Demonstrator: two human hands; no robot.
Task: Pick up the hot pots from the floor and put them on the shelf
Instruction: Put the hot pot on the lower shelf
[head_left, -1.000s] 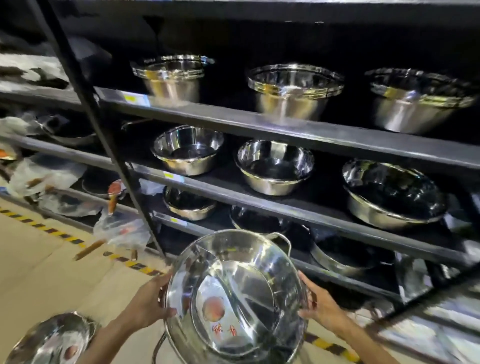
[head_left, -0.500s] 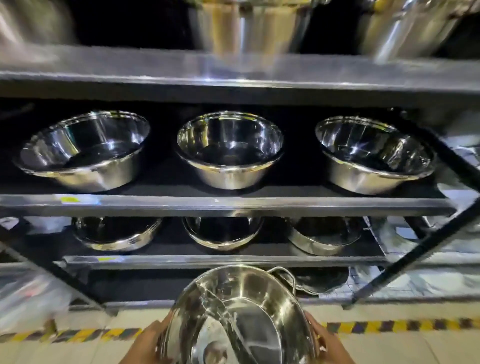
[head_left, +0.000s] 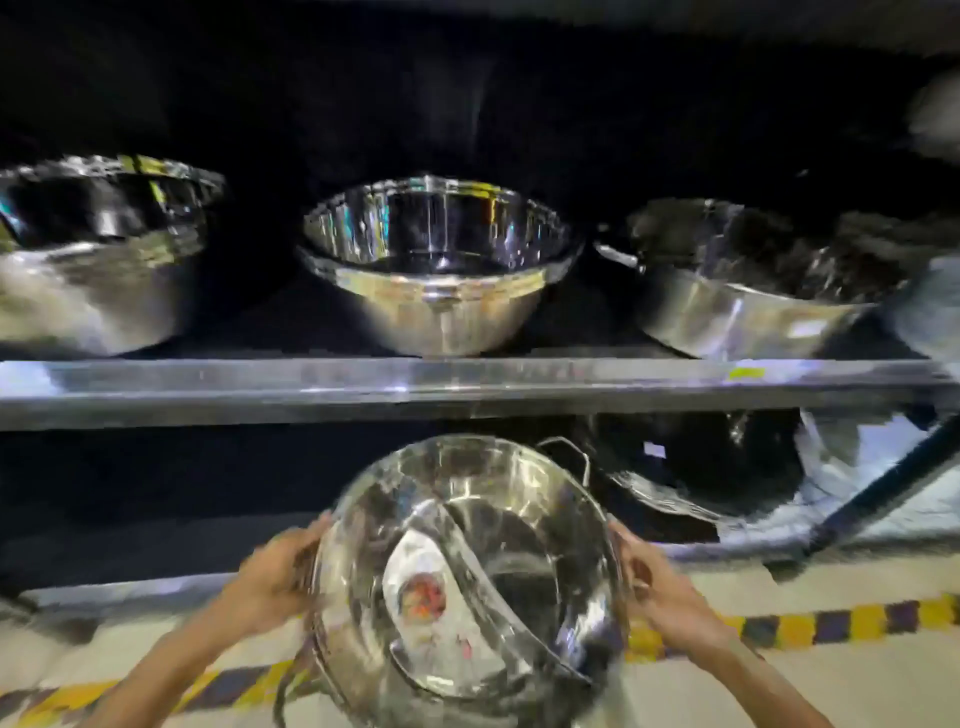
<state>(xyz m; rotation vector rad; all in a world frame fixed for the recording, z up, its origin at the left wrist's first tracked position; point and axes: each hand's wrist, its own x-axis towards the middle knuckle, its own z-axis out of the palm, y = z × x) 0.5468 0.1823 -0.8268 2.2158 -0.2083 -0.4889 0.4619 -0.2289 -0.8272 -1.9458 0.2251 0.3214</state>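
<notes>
I hold a shiny steel hot pot (head_left: 467, 577) with a curved divider and wire handles, tilted toward me at the bottom centre. My left hand (head_left: 270, 582) grips its left rim and my right hand (head_left: 660, 597) grips its right rim. The pot hangs in front of a dark opening of the metal shelf (head_left: 467, 384), just below the shelf board. The image is blurred by motion.
Three steel pots stand on the board above: left (head_left: 98, 260), middle (head_left: 441, 270), right (head_left: 743, 280). Another pot (head_left: 696, 467) sits in the opening to the right. A dark diagonal brace (head_left: 883, 483) crosses lower right. Yellow-and-dark floor tape (head_left: 831, 623) runs along the shelf's foot.
The view has closed in on the shelf and shifted up. The pot, still in both hands, has risen toward the opening under the shelf board.
</notes>
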